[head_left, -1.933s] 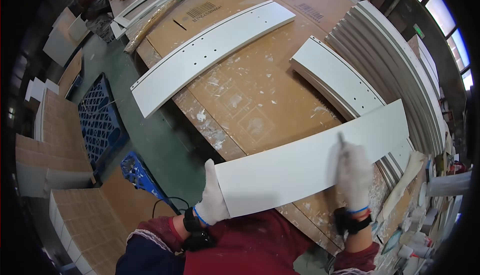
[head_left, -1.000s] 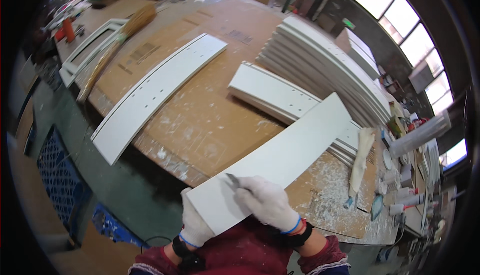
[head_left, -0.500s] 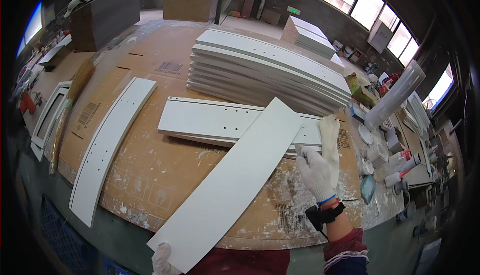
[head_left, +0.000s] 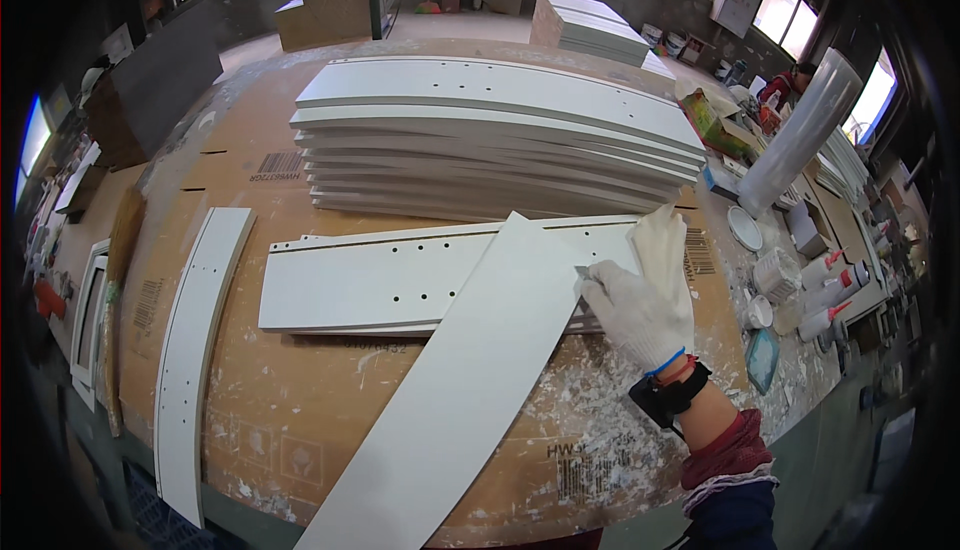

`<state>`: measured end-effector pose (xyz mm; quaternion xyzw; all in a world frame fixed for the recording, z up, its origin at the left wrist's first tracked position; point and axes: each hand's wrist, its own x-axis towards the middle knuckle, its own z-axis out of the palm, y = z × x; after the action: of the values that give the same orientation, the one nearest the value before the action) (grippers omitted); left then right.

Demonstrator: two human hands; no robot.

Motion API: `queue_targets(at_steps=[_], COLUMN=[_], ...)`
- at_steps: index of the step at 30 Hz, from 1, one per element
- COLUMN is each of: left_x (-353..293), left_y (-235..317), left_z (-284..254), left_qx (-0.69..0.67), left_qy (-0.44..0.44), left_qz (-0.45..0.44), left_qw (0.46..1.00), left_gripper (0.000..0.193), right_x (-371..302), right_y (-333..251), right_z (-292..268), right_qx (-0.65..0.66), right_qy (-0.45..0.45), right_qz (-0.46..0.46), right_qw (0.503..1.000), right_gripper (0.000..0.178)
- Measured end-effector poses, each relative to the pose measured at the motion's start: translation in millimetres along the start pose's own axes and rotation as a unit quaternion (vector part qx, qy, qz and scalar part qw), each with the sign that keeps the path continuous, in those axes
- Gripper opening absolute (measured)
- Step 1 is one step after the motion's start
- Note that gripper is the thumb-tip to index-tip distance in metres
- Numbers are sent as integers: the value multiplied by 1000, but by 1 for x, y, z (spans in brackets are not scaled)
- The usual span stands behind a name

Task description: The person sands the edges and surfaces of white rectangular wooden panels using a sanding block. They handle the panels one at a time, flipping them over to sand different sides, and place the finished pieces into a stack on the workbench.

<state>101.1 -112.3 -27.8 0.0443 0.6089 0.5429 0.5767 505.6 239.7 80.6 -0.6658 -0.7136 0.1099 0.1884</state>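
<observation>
Paint-flecked cardboard covers the tabletop, and our long white board slants over the drilled boards, its near end running out of view. Our right hand, gloved, pinches what looks like a small grey blade by the board's right edge; our left hand is out of view, so we cannot tell its state. We seem to be trimming that edge, which next calls for a light stroke and a steady board

The slanting panel is plain white, the cardboard brown with white speckles.
</observation>
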Motion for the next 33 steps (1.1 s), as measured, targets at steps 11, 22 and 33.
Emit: queue_targets(at_steps=[11,22,33], left_x=[4,-1,-4], left_y=[-13,4,7], left_z=[-25,12,9], left_qx=[222,-70,-80], left_qy=[21,66,53], left_qz=[109,-30,-17], left_qw=[969,995,995], left_gripper=[48,50,50], right_x=[-7,-18,0], right_y=[15,-9,-8], right_z=[-11,6,-6], right_qx=[-61,-75,-46], right_qy=[14,-82,-52], right_qz=[-113,-231,-196], right_qw=[992,967,978], right_gripper=[23,23,21])
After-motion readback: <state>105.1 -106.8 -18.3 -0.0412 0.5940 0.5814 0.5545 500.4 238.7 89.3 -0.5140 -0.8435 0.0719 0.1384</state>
